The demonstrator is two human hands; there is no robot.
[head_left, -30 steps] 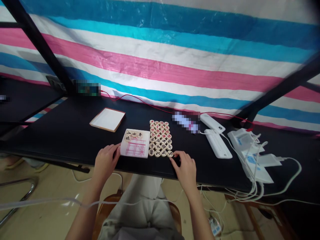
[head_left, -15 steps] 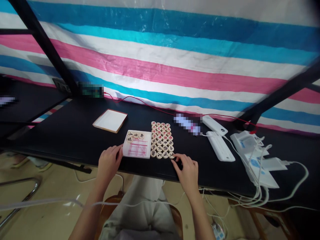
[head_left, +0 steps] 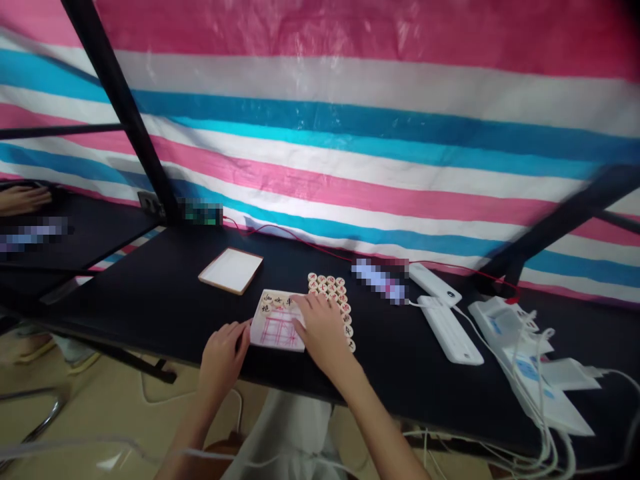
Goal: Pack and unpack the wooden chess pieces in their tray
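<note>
A shallow white box (head_left: 280, 331) with pink grid lines lies on the black table, several round wooden pieces with black characters along its far left part. My left hand (head_left: 225, 350) pinches the box's left wall between thumb and fingers. My right hand (head_left: 323, 327) reaches over the box's right edge, its fingertips by the piece with a black character (head_left: 290, 301); whether it grips that piece is hard to tell. Under and beyond this hand stand rows of round pieces (head_left: 327, 288), red characters at the far end and black ones nearer, partly hidden.
A white lid (head_left: 231, 270) lies behind the box to the left. Right of the pieces are a blurred-out device (head_left: 380, 281), two white power banks (head_left: 450, 330) and a white power strip (head_left: 530, 367) with cables. Another person's hand (head_left: 25, 199) shows at far left.
My right hand has moved left from the near right corner of the rows to the box. My left hand stays at the box. The view has shifted, and another person's hand has appeared.
</note>
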